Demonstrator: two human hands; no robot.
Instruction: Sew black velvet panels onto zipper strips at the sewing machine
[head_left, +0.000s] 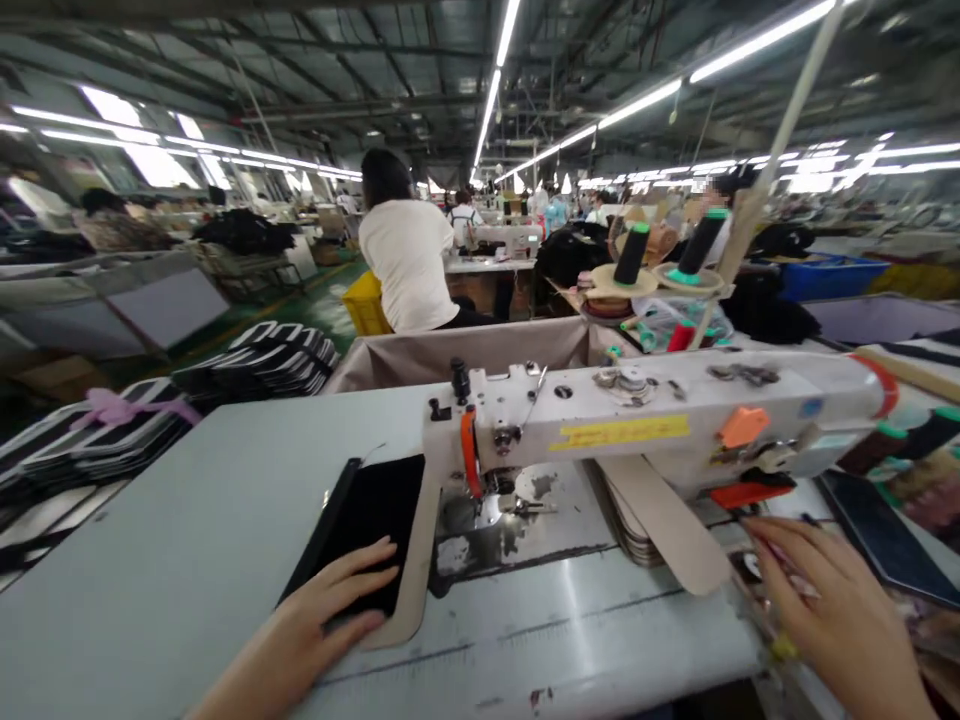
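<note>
My left hand (330, 610) lies with its fingers spread on a black fabric panel (382, 510), which has a beige border (415, 590) along its right side. The panel rests on the table just left of the needle area of a white sewing machine (525, 410). To the right, my right hand (832, 600) is closed, thumb and fingers together, below the machine's right part; whatever it holds is hidden or too small to name. Between the hand and the needle, a stack of beige rounded strips (634, 510) sits under the machine arm, the top one turned askew.
Behind the machine stands a fabric-lined bin (465, 355). Thread cones (634, 253) rise at the back right. A dark flat phone-like object (889, 535) lies far right. Bundled black-and-white pieces (262, 360) are stacked at left. A person in white (409, 260) sits ahead.
</note>
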